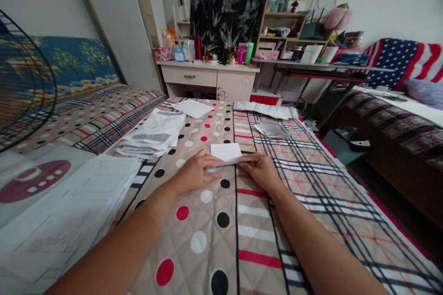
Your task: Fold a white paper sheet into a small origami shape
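Observation:
A small white sheet of paper (225, 150) is between my hands, just above the patterned bedspread (207, 221), with a folded strip along its near edge. My left hand (195, 171) grips the left end of that strip, fingers on top and thumb below. At the right end, my right hand (262, 173) pinches the paper between thumb and fingers. Beyond it lie a silver-grey packet (272, 130) and a long row of folded white papers (265, 110). Another white sheet (193, 108) lies flat at the far left.
Stacked printed papers (154, 131) lie to the left, with a larger pile (76, 207) nearer me beside a white bag (38, 175). A black wire fan guard (27, 87) stands at the left edge. Beyond the bed is a white cabinet (190, 76); a grey bin (346, 145) stands right.

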Motion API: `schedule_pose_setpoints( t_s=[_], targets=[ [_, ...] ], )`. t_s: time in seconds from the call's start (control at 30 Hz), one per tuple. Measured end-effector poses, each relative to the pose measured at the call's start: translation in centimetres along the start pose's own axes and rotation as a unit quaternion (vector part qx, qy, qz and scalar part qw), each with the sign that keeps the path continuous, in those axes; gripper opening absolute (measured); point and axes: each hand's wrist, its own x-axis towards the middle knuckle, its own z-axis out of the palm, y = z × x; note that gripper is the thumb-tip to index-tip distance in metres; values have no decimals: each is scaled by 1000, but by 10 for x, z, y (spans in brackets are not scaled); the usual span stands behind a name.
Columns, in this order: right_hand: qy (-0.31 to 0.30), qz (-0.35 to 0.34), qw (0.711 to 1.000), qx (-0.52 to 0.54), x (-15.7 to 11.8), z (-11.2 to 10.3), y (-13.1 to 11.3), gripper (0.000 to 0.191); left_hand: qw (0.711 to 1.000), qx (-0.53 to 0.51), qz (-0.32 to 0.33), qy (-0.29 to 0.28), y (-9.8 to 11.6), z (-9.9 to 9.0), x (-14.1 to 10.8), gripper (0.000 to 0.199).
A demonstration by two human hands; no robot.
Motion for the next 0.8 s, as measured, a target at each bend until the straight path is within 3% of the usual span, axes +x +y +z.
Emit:
schedule_pose_setpoints(
  t_s=[0.07, 0.2, 0.3, 0.43, 0.6, 0.8],
  targets=[
    [-13, 28, 999, 19, -2, 0, 2, 24, 999, -13, -34, 23, -1, 4, 1, 24],
    [-7, 67, 996, 60, -1, 4, 2, 46, 988, -55, -132, 49, -2, 10, 4, 26],
    [43, 102, 994, 12, 3, 8, -5, 41, 971, -100, -199, 82, -1, 13, 8, 24],
    [98, 143, 975, -139, 10, 13, -16, 27, 962, -58, -242, 111, -1, 17, 15, 23],
    [84, 136, 956, -244, 16, 16, -21, 19, 954, -10, -275, 119, 2, 17, 21, 19],
    [83, 167, 950, -252, 22, 20, -25, 17, 954, 87, -269, 98, 15, 14, 21, 18]
  ],
)
